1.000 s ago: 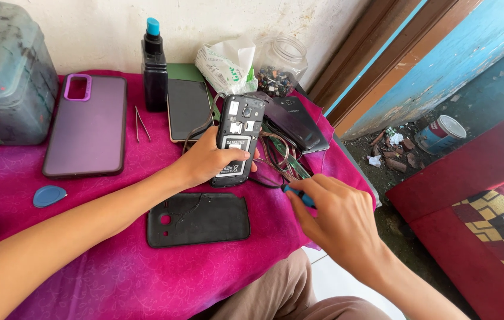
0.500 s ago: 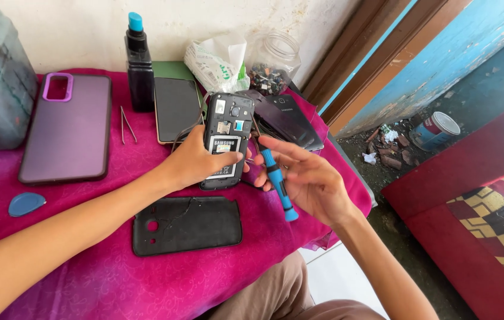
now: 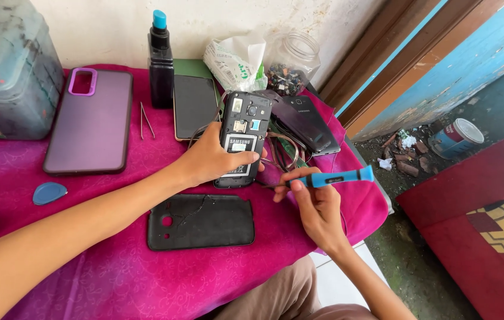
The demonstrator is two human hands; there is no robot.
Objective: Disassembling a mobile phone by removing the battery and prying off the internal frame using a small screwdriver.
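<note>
My left hand [image 3: 213,159] rests on an opened black phone [image 3: 244,121] with its back removed, pinning it to the magenta cloth [image 3: 115,266]. My right hand [image 3: 317,207] grips a small blue and black screwdriver [image 3: 335,177], held nearly level just right of the phone, tip pointing left toward it. The phone's black back cover [image 3: 201,220] lies flat on the cloth below my left hand.
A purple-rimmed phone case [image 3: 90,121], tweezers [image 3: 145,120], a dark bottle with a blue cap [image 3: 160,59], a dark phone [image 3: 195,105] and another black phone [image 3: 306,122] lie nearby. A glass jar [image 3: 292,62], plastic bag [image 3: 235,59], grey box [image 3: 9,71] and blue pick [image 3: 49,192] surround them.
My right hand picked up the blue screwdriver and turned it from near upright to level, drawing closer to the phone. My left hand stayed on the phone.
</note>
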